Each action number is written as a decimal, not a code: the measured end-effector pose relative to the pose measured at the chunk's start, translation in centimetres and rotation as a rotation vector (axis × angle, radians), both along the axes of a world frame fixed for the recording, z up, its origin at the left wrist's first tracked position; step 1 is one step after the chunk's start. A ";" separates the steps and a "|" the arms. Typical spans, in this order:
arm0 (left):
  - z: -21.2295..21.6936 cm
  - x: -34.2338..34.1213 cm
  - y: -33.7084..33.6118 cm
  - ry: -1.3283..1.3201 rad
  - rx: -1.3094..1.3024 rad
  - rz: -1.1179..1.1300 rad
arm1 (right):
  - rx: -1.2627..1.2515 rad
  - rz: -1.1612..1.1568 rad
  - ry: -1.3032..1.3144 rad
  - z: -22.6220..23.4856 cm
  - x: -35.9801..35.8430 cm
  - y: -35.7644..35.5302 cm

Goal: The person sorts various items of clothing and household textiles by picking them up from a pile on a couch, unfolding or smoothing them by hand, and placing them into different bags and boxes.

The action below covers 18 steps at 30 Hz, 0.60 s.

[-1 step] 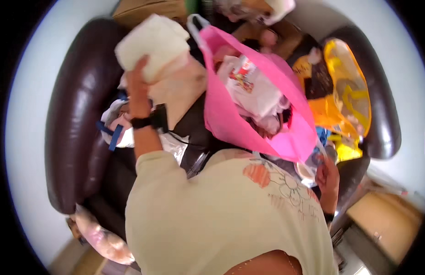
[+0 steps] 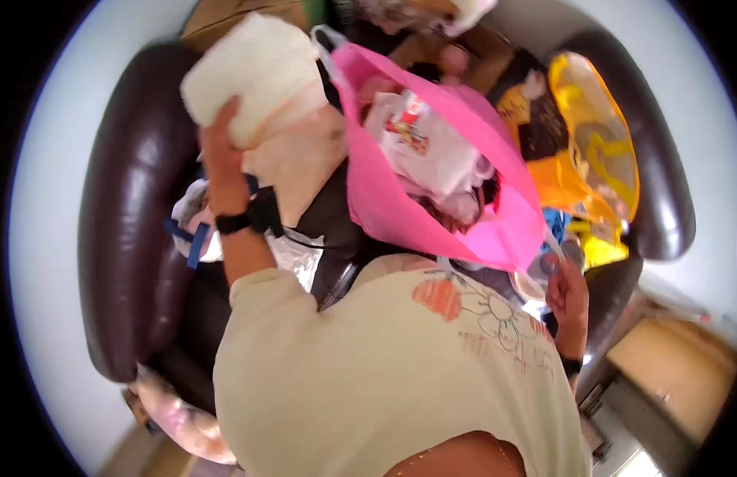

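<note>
My left hand is closed on the lower left edge of a thick folded cream cloth, its thumb side partly hidden. Under that cloth lies a flat beige-pink piece of fabric on the dark seat. In the middle stands a pink bag with its mouth wide, filled with clothes; a white garment with a colourful print lies on top. Down at the bag's right end, my right hand has its fingers curled round a pale bag handle.
A dark brown leather sofa surrounds the items, its armrests on both sides. To the right sits an orange bag with yellow handles. A clear plastic wrapper and blue straps lie near my left forearm. A brown box stands behind.
The whole view has shifted a little, so the bags and cloth sit slightly further left and up. Both hands keep their holds.
</note>
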<state>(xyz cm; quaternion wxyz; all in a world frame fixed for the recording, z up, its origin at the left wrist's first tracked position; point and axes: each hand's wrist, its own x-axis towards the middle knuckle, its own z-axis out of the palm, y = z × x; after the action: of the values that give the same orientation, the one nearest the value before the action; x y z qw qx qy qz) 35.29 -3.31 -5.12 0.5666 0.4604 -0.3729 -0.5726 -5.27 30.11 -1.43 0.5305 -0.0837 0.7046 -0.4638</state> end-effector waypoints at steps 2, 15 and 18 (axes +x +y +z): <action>4.2 -3.0 1.2 0.129 -0.108 -0.071 | -0.090 0.030 -0.064 -0.1 -0.3 0.1; -2.0 -20.2 8.1 -0.131 0.168 -1.201 | -0.152 -0.009 -0.125 0.9 -0.1 -0.4; -2.8 -17.8 8.2 -0.396 0.078 -1.343 | -0.191 -0.062 -0.168 0.7 -0.3 -0.5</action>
<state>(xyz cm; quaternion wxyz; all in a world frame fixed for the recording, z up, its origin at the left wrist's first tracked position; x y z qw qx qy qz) 17.46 4.93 -7.89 -0.0055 0.2460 -0.6522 -0.7170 -5.58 29.60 -0.70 0.5627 -0.0730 0.6126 -0.5502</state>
